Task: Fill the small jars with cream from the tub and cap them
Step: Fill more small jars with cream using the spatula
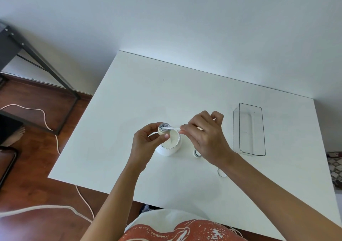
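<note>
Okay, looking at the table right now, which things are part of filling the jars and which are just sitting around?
In use: small jar in left hand, spatula in right hand, cream tub, lids.
Idle: clear box, floor cable.

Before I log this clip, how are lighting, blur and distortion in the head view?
Head view: soft, even daylight, faint shadows under the hands; wide-angle bends the table edges; white tub and spatula blend into the tabletop; small jar slightly soft; clear box shows only by outline.
</note>
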Action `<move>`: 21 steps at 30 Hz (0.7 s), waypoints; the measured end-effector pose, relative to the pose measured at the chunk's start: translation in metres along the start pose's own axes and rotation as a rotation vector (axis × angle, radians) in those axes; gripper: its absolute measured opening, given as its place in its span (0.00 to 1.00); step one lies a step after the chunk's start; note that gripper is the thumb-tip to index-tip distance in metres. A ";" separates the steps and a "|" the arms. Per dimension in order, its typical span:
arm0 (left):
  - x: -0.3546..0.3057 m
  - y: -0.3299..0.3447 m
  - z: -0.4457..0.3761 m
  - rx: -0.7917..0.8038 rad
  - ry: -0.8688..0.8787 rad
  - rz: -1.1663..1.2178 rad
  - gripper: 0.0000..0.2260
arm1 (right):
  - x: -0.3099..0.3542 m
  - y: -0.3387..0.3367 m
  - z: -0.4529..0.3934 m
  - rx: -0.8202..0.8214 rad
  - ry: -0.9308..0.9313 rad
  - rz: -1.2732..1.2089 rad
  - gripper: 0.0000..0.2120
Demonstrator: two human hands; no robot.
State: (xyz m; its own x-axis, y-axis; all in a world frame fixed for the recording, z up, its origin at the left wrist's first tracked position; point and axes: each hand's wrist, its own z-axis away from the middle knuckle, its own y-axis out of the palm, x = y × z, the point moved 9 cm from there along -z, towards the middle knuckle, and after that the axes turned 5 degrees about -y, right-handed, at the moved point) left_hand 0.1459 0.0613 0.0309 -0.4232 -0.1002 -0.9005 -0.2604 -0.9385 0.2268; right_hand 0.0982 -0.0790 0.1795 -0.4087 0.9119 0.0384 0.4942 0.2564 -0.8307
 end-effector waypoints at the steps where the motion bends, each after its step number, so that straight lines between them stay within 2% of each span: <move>1: 0.000 0.000 0.000 0.001 0.002 0.001 0.12 | 0.002 -0.002 0.002 -0.004 -0.026 0.016 0.06; 4: -0.001 0.000 0.000 0.004 -0.001 0.010 0.13 | 0.004 -0.005 0.006 -0.003 -0.057 0.030 0.04; 16: -0.001 0.006 0.002 0.033 -0.020 0.053 0.13 | -0.003 -0.016 0.017 -0.069 -0.025 0.013 0.05; 19: -0.002 0.003 0.003 0.029 -0.013 0.062 0.12 | -0.008 -0.016 0.019 -0.088 0.037 -0.016 0.06; 21: -0.002 0.001 0.003 0.028 -0.011 0.070 0.12 | -0.020 -0.016 0.022 -0.111 0.165 -0.096 0.06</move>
State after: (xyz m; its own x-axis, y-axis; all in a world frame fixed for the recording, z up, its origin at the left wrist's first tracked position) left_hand 0.1439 0.0618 0.0341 -0.4503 -0.1617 -0.8781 -0.2541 -0.9196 0.2996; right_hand 0.0817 -0.1079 0.1799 -0.3313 0.9192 0.2128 0.5440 0.3703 -0.7529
